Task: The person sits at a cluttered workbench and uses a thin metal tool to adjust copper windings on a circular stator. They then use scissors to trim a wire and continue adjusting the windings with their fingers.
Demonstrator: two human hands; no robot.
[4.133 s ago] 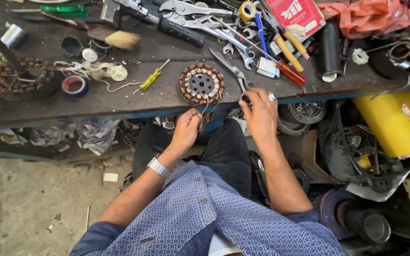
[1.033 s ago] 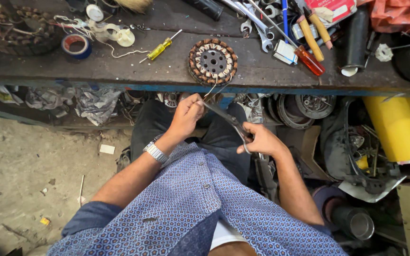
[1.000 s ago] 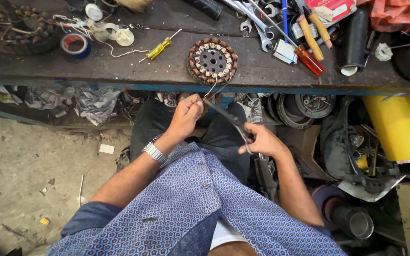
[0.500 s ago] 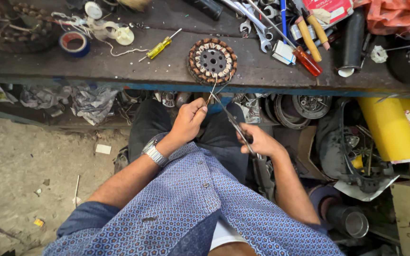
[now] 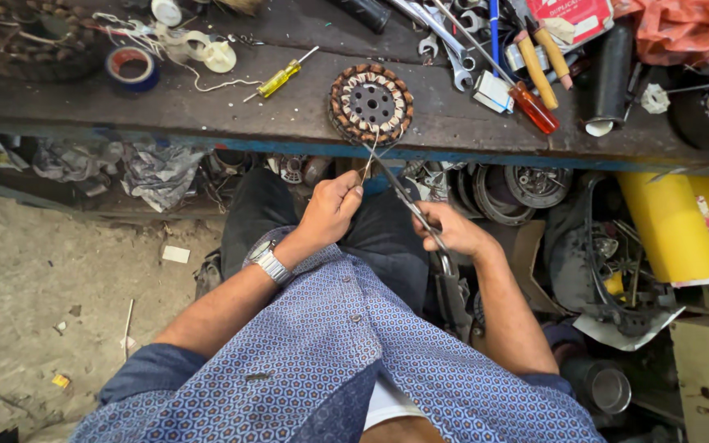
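Observation:
A round motor stator (image 5: pixel 370 102) with copper windings lies at the near edge of the dark wooden workbench (image 5: pixel 207 115). Thin wire leads (image 5: pixel 368 156) hang from it over the bench edge. My left hand (image 5: pixel 331 207) pinches those leads just below the edge. My right hand (image 5: pixel 451 232) grips a pair of scissors (image 5: pixel 408 201), whose blades point up-left and meet the leads near the stator. Both forearms reach forward over my lap; a metal watch sits on my left wrist.
On the bench lie a yellow-handled screwdriver (image 5: pixel 279 79), a blue tape roll (image 5: pixel 132 66), spanners (image 5: pixel 449 49), red and wooden handled tools (image 5: pixel 533 107) and a larger wound stator (image 5: pixel 18 37). Under the bench are motor parts (image 5: pixel 527 184), rags and a yellow sheet (image 5: pixel 670 226).
About four seconds ago both hands were at the bench edge without scissors. Since then the right hand has brought scissors to the leads; in the last second they edged closer to the stator.

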